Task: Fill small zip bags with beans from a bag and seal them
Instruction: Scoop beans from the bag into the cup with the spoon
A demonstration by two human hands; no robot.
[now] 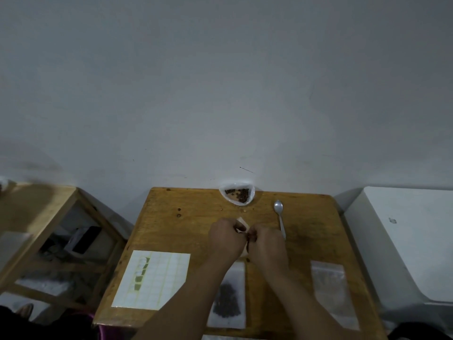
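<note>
Over the middle of the wooden table (186, 231), my left hand (226, 238) and my right hand (266, 244) meet and together pinch a small clear zip bag (242, 223). Only its top corner and a dark strip between the hands show; the rest is hidden. An open clear bag of brown beans (237, 194) sits at the table's far edge against the wall. A metal spoon (280, 217) lies just right of my right hand. A filled small zip bag of dark beans (227, 298) lies flat near the front edge between my forearms.
A white sticker sheet (153, 278) lies at the front left of the table. A stack of small clear zip bags (331, 288) lies at the front right. A wooden shelf unit (49, 231) stands to the left, a white appliance (407, 236) to the right.
</note>
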